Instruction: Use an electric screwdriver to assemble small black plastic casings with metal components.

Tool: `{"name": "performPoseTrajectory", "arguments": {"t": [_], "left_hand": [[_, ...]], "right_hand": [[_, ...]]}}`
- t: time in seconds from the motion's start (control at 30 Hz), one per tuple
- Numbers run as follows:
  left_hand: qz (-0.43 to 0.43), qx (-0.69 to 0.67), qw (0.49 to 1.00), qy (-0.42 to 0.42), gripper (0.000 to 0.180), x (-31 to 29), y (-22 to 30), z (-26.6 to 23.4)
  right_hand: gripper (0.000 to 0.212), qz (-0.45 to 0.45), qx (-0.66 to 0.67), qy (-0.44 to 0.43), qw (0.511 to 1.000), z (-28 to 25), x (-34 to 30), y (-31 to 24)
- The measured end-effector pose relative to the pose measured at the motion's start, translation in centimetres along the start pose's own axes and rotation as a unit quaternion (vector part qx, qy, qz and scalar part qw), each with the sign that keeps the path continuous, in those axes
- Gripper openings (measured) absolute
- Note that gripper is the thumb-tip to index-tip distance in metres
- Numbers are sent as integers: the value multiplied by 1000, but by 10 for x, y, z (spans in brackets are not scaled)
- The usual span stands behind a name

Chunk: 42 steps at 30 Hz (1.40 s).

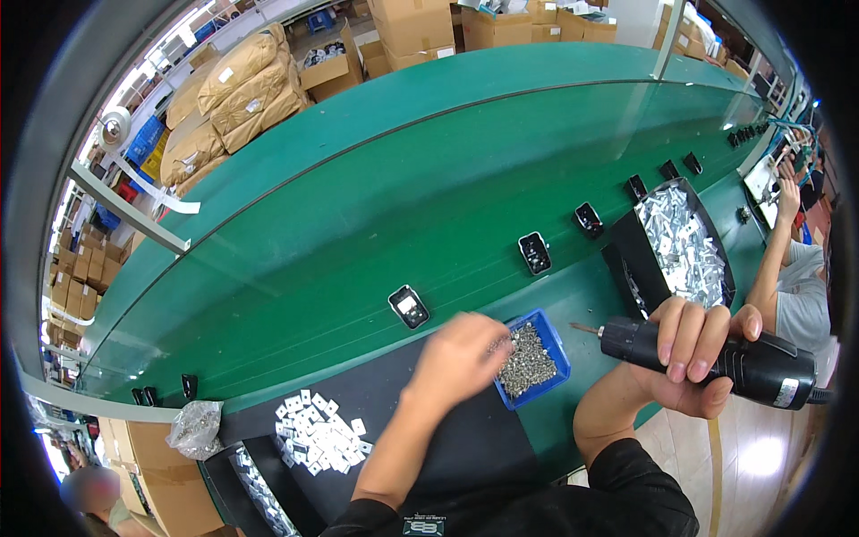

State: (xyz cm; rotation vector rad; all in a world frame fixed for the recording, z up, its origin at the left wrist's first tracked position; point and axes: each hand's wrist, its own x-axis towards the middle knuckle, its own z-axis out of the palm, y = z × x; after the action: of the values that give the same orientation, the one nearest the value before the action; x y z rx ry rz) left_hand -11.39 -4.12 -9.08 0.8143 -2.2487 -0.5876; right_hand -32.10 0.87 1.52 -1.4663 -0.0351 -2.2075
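My right hand (693,349) is wrapped around a black electric screwdriver (761,365), held level with its bit pointing left. A cord leaves its back end. The bit's tip stops just right of a small blue bin (558,345) full of small metal screws (528,362). At the bin's left edge is my left hand (458,358), a little blurred, with fingers curled toward the thumb. Whatever the fingertips pinch is too small to make out. Beyond that hand, a small black housing (409,307) with a pale part inside lies on the green belt.
More black housings (535,253) sit along the green conveyor belt (322,242). White square plates (320,432) are heaped on a black mat (483,438). At right stands a black box of silvery metal parts (680,246); a co-worker's arm (771,246) is beyond it. A plastic bag (195,428) lies at left.
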Motion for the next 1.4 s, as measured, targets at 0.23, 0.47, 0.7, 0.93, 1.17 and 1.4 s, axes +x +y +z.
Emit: {"name": "performPoseTrajectory", "arguments": {"t": [0.23,0.47,0.7,0.93,1.17,1.4], "left_hand": [[78,27,993,-89,23,-12,27,58],[30,132,976,-173,14,-13,30,61],[21,83,981,-177,9,-13,27,64],[13,4,989,-148,13,-13,28,58],[-42,-263,962,-67,11,-12,21,45],[-186,-505,838,-89,10,-11,21,33]], "right_hand": [[43,-15,45,54,997,29,-4,-17],[38,-85,107,144,980,37,-9,-28],[42,-56,89,141,984,23,-4,-25],[43,-35,105,144,983,21,-6,-21],[44,-29,95,134,986,21,-8,-25],[42,-28,78,118,990,35,-7,-23]]}}
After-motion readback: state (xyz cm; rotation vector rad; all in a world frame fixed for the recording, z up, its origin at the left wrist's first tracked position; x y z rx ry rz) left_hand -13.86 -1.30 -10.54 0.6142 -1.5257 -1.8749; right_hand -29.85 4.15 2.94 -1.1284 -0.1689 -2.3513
